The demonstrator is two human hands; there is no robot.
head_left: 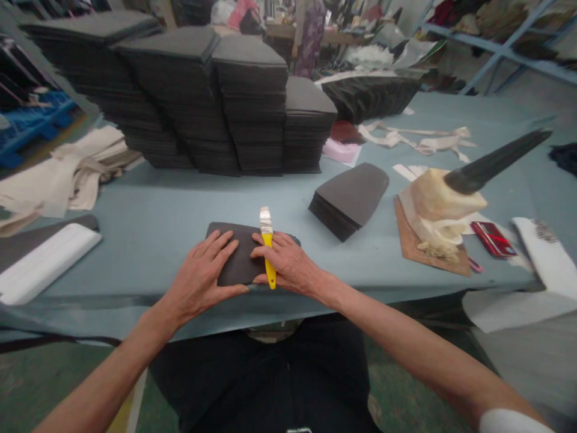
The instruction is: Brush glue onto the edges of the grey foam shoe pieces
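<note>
A dark grey shaped piece of sheet material (pixel 241 255) lies near the front edge of the grey-blue table (pixel 157 222). My left hand (pixel 201 276) lies flat on its left part, fingers spread. My right hand (pixel 288 264) is closed round a yellow-handled brush (pixel 268 246), whose pale bristle end points away from me over the piece's far edge.
Tall stacks of the same dark pieces (pixel 216 96) stand at the back. A small stack (pixel 349 201) lies right of centre. A glue pot with a dark-handled brush (pixel 444 210) sits on a brown board, with a red phone (pixel 493 237) beside it. A white roll (pixel 45 261) lies left.
</note>
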